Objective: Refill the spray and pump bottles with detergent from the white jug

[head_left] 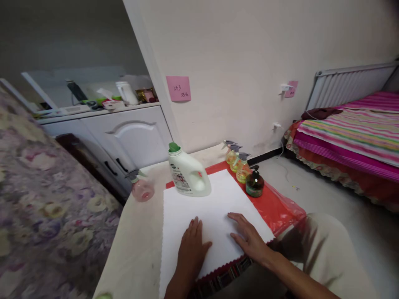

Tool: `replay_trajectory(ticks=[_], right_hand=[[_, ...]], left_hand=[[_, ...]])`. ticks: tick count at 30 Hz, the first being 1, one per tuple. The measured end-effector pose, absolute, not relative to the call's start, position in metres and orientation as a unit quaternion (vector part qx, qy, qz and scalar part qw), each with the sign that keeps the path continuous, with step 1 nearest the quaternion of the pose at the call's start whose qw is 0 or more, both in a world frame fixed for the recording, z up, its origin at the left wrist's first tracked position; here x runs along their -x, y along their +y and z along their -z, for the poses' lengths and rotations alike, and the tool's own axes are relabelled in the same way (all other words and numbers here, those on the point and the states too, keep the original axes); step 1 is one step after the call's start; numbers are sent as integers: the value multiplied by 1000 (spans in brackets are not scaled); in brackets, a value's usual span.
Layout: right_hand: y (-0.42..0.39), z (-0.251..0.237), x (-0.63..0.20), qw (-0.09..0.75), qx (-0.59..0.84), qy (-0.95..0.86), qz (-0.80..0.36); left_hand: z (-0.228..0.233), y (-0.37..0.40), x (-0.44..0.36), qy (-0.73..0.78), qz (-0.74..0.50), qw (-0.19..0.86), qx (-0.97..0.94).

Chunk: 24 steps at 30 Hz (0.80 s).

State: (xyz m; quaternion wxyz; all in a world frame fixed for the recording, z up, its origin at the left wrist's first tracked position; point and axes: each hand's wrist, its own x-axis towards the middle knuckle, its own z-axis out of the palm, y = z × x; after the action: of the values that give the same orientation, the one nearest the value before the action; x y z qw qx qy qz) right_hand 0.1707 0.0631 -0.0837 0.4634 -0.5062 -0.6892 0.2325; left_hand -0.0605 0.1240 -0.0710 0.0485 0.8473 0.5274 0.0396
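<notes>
My left hand (193, 245) lies flat on a white cloth (215, 207) with zigzag edges, its fingers stretched forward. To the right, my right hand (247, 236) rests over the same cloth with fingers apart and nothing in them. Beyond both hands, a pale green detergent jug (191, 176) stands upright at the far side of the cloth, touched by neither hand. Its top shows a green spout or cap. A dark pump bottle (254, 183) stands on a red plastic sheet (264, 207) to the right of the cloth.
Several spray bottles (242, 172) with yellow liquid line the table's far right. A pinkish spray bottle (142, 189) stands on the table (137, 236) at left. A floral curtain (56, 207) hangs left, beside white cabinets (131, 137). A bed (349, 124) is at right.
</notes>
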Motion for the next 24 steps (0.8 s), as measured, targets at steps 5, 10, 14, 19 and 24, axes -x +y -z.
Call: replay_trajectory(ticks=[5,10,14,19,24], right_hand=[[73,87,-150,428,483,-727,-235],[85,102,-142,426,484,-732,-218],[85,113,-137,405,505,-737,-198],[82,118,-137,387,515,-745,-172],[88,131,-138,404,500,-748,-166]], left_hand=[[81,115,64,533,-10,30,-845],[84,107,71,558,-28,55,-827],[76,105,79,575,-47,132,-806],[62,110,94,583,-123,219,-773],[53,156,130,624,-353,262,-646]])
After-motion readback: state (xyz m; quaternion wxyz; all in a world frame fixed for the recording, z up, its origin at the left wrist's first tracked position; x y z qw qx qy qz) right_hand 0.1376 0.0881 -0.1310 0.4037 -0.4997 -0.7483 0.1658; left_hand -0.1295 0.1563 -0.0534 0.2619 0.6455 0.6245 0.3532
